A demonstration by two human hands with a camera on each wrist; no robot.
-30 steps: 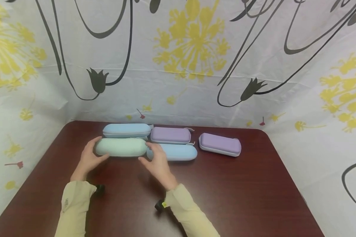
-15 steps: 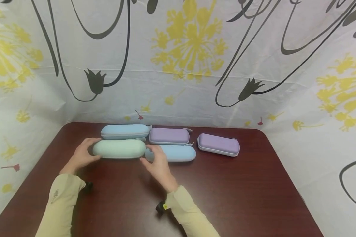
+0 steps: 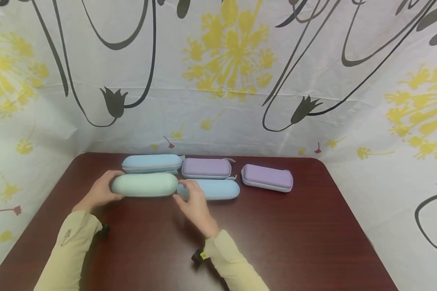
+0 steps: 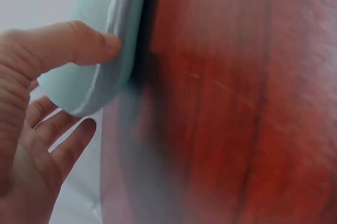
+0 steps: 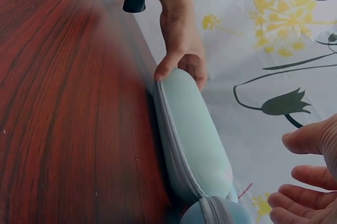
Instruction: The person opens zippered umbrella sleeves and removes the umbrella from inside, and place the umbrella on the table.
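Evidently, the left hand [image 3: 99,192] pinches the left end of the mint case [image 3: 145,185], lying on the brown table [image 3: 295,242], while the right hand [image 3: 197,210], its fingers loosely parted, is by the front blue case [image 3: 219,189], a purple case [image 3: 267,177] farthest right.

Left grip [image 3: 99,190] shifted outward along the mint case [image 3: 145,185], nearer its left end; left sleeve [image 3: 66,247] swung leftward
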